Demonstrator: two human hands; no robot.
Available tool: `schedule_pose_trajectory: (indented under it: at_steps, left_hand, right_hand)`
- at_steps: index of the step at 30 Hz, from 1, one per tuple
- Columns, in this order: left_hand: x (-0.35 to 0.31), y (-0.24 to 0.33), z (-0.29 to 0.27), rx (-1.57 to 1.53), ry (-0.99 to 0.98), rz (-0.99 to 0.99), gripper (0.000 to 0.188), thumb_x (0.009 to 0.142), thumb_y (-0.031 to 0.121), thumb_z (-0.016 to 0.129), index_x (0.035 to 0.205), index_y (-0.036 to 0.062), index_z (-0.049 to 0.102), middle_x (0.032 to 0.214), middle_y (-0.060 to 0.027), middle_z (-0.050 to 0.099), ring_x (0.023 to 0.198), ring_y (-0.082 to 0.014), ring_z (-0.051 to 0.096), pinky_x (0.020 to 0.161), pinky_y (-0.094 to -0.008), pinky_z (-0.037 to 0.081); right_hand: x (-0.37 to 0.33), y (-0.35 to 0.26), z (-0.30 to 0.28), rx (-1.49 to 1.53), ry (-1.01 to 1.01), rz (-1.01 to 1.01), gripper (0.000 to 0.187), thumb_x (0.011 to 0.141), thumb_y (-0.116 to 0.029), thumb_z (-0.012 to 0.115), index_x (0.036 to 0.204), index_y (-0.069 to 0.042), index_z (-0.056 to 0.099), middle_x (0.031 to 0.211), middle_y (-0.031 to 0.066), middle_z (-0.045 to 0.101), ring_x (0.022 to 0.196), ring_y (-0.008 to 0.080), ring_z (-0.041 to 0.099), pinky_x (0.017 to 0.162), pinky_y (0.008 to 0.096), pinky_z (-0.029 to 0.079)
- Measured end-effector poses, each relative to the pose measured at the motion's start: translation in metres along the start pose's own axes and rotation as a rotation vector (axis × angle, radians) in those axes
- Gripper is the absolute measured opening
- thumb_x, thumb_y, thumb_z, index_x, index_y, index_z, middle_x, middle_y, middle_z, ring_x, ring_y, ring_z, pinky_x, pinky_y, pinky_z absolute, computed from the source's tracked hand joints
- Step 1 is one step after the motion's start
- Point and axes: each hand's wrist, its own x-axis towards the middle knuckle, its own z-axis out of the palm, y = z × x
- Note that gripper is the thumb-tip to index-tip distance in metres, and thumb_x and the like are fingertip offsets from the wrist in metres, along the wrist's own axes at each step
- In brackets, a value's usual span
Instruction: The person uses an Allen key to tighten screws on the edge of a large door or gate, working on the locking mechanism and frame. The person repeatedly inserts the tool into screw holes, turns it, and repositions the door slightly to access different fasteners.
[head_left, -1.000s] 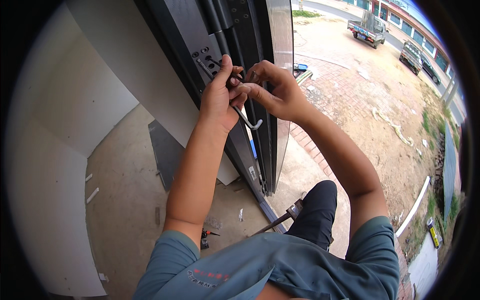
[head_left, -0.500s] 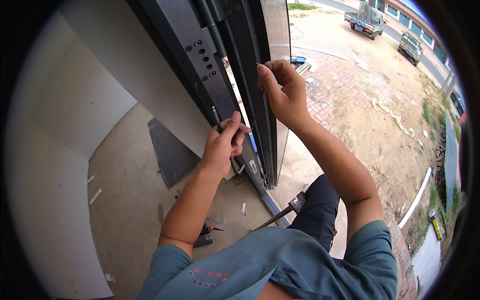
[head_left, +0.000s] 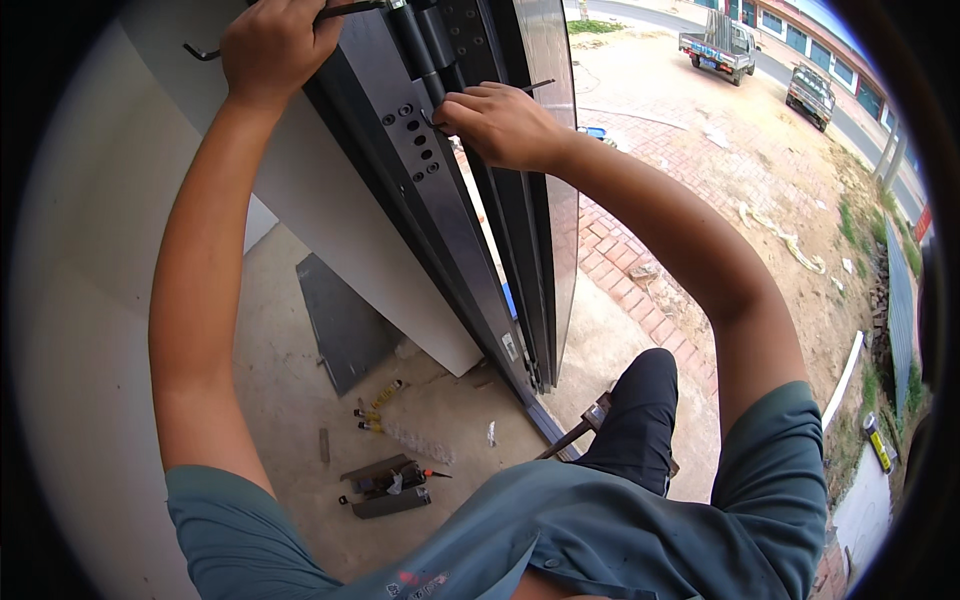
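My left hand (head_left: 272, 52) is raised at the top, closed around a dark L-shaped wrench (head_left: 352, 9). Its bent end sticks out to the left, and its other end reaches the hinge (head_left: 413, 48). My right hand (head_left: 505, 130) is pinched on a thin dark hex key (head_left: 541, 85), whose long end pokes out beyond the knuckles. By the fingertips, the key's short end is beside the metal hinge plate (head_left: 420, 150) with its round holes and screws; whether it sits in one I cannot tell. The plate is on the dark door frame (head_left: 470, 265).
On the floor at lower left lie a caulking gun (head_left: 385, 485), several yellow tubes (head_left: 385, 393) and a dark panel (head_left: 345, 320). A narrow stand (head_left: 590, 415) is beside my leg. Outside, right, are brick paving (head_left: 640, 290) and two parked trucks (head_left: 722, 52).
My left hand has moved up and left, taking the wrench to the hinge at the top. My right hand has shifted left and slightly up, to the hinge plate.
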Motion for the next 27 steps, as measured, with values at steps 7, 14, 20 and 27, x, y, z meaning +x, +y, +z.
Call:
schedule_pose_trajectory:
  at_steps: [7, 14, 20, 27]
  left_hand:
    - [0.019, -0.007, 0.03, 0.002, -0.096, 0.251, 0.03, 0.089, 0.029, 0.071, 0.07, 0.011, 0.057, 0.07, -0.0079, 0.057, 0.064, -0.0297, 0.062, 0.058, -0.0431, 0.047]
    - [0.019, -0.004, 0.036, -0.015, -0.072, 0.249, 0.037, 0.092, 0.034, 0.071, 0.066, 0.0115, 0.057, 0.065, -0.006, 0.057, 0.06, -0.0288, 0.061, 0.057, -0.0427, 0.046]
    - [0.017, -0.005, 0.037, -0.015, -0.084, 0.237, 0.037, 0.091, 0.034, 0.071, 0.065, 0.0115, 0.057, 0.064, -0.0064, 0.057, 0.059, -0.029, 0.061, 0.056, -0.0429, 0.046]
    - [0.017, 0.0, 0.037, -0.059, -0.08, 0.226, 0.036, 0.09, 0.031, 0.072, 0.065, 0.0105, 0.056, 0.064, -0.0075, 0.056, 0.06, -0.0304, 0.061, 0.057, -0.0431, 0.045]
  right_hand:
    - [0.018, 0.019, 0.01, -0.023, -0.031, -0.187, 0.029, 0.083, -0.005, 0.069, 0.111, -0.012, 0.066, 0.108, 0.0055, 0.063, 0.098, 0.0263, 0.068, 0.09, 0.0402, 0.054]
    - [0.023, 0.027, 0.01, 0.007, -0.048, -0.233, 0.015, 0.089, -0.013, 0.07, 0.103, -0.009, 0.069, 0.107, 0.0061, 0.064, 0.097, 0.027, 0.069, 0.09, 0.0402, 0.056]
    - [0.039, 0.041, 0.017, 0.036, -0.047, -0.301, 0.015, 0.091, -0.019, 0.072, 0.097, -0.006, 0.067, 0.1, 0.0067, 0.065, 0.096, 0.0272, 0.069, 0.086, 0.0394, 0.058]
    - [0.042, 0.044, 0.018, -0.036, -0.006, -0.267, 0.021, 0.09, -0.028, 0.073, 0.092, -0.008, 0.065, 0.095, 0.0061, 0.071, 0.096, 0.0274, 0.071, 0.086, 0.0403, 0.058]
